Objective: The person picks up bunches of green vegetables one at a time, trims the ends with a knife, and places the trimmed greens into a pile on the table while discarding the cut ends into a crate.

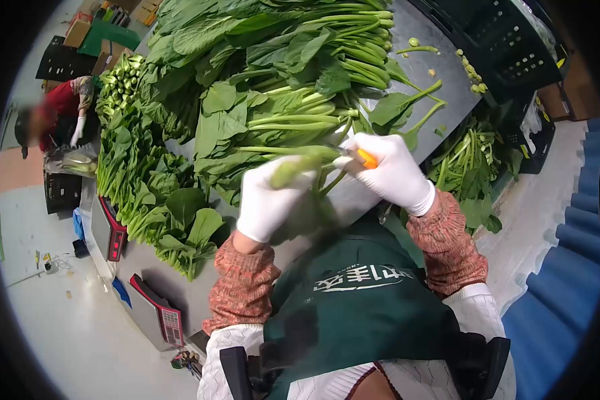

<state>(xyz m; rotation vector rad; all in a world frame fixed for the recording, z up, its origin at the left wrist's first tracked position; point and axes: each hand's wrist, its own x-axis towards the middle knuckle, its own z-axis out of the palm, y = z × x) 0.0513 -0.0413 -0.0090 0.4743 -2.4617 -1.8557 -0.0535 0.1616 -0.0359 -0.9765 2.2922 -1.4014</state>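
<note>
My left hand (273,197), in a white glove, is closed round a leafy green stalk (290,171), blurred by motion. Close to its right, my right hand (390,170), also gloved, grips a small knife with an orange handle (366,159). The knife's tip points left toward the stalks between my hands. Just beyond both hands lies a big pile of leafy greens (293,123), with stems toward the right. Loose leaves and stems (406,110) lie on the metal table (446,87) to the right of the pile.
Two red-edged scales (156,310) stand at the left table edge beside more greens (146,187). A dark crate (506,40) is at the upper right, with leafy trimmings (470,160) below. Another person (63,110) with white gloves works at the far left.
</note>
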